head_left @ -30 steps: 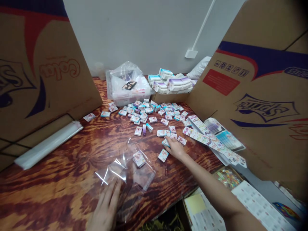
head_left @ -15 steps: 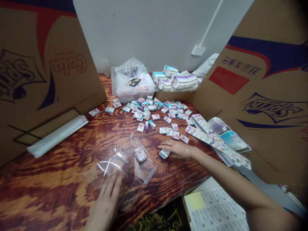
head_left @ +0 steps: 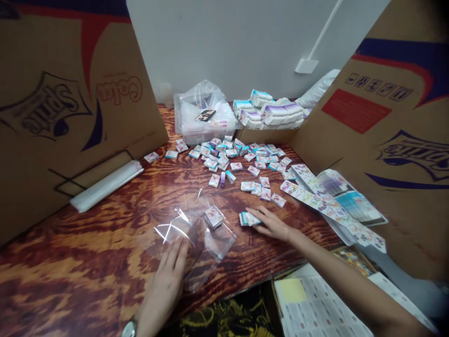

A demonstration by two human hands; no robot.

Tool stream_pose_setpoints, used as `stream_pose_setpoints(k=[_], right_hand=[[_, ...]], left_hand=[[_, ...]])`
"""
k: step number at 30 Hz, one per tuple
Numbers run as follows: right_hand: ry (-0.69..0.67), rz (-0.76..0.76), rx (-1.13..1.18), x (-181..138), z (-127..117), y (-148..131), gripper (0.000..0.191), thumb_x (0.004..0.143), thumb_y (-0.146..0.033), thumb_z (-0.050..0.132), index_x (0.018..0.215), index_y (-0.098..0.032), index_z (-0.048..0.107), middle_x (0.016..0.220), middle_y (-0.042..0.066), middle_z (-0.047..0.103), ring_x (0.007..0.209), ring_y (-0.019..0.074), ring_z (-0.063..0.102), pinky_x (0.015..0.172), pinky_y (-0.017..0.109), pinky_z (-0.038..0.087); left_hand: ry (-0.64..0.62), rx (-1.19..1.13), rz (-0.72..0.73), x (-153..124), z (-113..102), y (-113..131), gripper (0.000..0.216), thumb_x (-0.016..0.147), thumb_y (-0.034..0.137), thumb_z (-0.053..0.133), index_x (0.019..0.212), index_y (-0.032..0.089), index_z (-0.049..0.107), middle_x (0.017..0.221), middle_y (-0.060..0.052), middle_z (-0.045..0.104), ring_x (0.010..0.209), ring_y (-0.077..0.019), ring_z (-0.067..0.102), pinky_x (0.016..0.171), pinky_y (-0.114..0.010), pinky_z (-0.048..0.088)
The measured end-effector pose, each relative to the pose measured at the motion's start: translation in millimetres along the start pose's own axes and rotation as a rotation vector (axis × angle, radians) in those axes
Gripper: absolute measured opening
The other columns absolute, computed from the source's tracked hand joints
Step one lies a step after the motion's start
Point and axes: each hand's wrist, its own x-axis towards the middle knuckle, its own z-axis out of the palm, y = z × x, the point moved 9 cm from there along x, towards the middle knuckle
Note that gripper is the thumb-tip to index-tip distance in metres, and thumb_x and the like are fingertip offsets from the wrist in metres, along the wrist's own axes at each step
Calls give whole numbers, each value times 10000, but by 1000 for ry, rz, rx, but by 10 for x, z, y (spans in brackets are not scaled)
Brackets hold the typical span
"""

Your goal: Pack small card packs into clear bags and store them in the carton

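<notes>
Small boxes (head_left: 236,166): loose on the table, densest at the far middle; a few at the right hand, another on the film.
Cartons: left carton (head_left: 119,117) and right carton (head_left: 354,145) flank the work area.
Table: red-brown wood-grain top (head_left: 87,252).
Bagged tub: clear plastic (head_left: 206,135), against the far side, behind the boxes.
Wrapped packs: white, purple and blue (head_left: 280,112), piled right of the tub.
Clear film: flat near the front (head_left: 175,230); glare, can't say how many layers.
Left hand: palm down (head_left: 168,274), fingers straight and close together on the film; reads as steadying it.
Right hand: fingers part-spread (head_left: 275,225) at the near boxes; can't make out if it's a grip or just contact. Step looks like gathering boxes; next move calls for thumb and fingers squeezing evenly so none slips.
Near boxes: small group (head_left: 249,219) at the right fingertips, touching, on the hand's left side; count unclear.
Film box: tilted (head_left: 213,216), between the hands, touching neither.
</notes>
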Motion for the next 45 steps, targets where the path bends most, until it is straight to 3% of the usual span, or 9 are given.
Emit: stream_pose_setpoints(k=[4,10,18,21,26,30,36,41,45], right_hand=[[68,94,53,-110,-5,-637,680,852,-232,502,1452,-288,186,1137,86,449,1029,208,515,878,331,463],[80,145,37,231,568,-1428,694,821,-236,524,1447,-271,225,1123,109,478,981,237,548,844,352,492],[228,456,-239,491,764,-1251,698,837,-365,569,1438,-216,248,1096,134,531,913,247,584,751,358,519],[274,327,-294,346,723,-1335,642,830,-401,582,1399,-242,332,1160,137,519,964,246,577,718,330,527],[476,4,-490,186,681,-1531,375,869,-173,527,1218,-309,550,1116,98,552,981,199,563,764,275,489],[545,5,-558,278,706,-1519,370,872,-128,512,1207,-273,570,933,70,590,813,156,574,699,241,471],[583,50,-429,285,687,-1475,251,887,-351,523,1053,-199,635,938,102,562,814,176,565,693,266,487],[504,31,-362,401,707,-1368,262,915,-344,470,838,-149,628,839,86,577,787,165,571,721,255,491],[430,-4,-407,514,713,-1350,210,919,-309,471,893,-180,635,864,65,613,810,164,583,749,250,481]], left_hand=[[-37,-17,-44,10,15,48,890,683,-106,253,1447,213,-74,1427,-163,357,1321,-253,333,1026,-443,380],[-118,-41,-90,42,42,174,875,709,-113,226,1429,205,-155,1481,-171,250,1373,-269,206,981,-413,423],[-206,-70,-54,33,132,267,888,699,-99,229,1401,183,-237,1500,-180,201,1371,-274,209,962,-446,436],[-196,-97,-57,24,146,251,852,739,-57,262,1410,166,-215,1497,-188,202,1370,-286,209,954,-449,445],[-177,-132,-36,-7,158,248,822,765,-26,288,1429,159,-160,1504,-179,185,1374,-284,198,977,-448,430],[-200,-146,-20,-39,172,247,861,719,-76,267,1434,176,-141,1519,-155,151,1387,-263,162,985,-418,428],[-226,-150,-32,-51,185,223,887,694,-103,247,1436,203,-131,1528,-129,127,1397,-246,123,984,-411,430],[-243,-145,-30,-36,184,209,869,713,-90,252,1431,196,-146,1528,-133,120,1399,-245,113,994,-428,415],[-250,-142,-37,-26,173,184,864,719,-91,248,1432,206,-139,1529,-123,117,1403,-235,91,999,-413,411]])
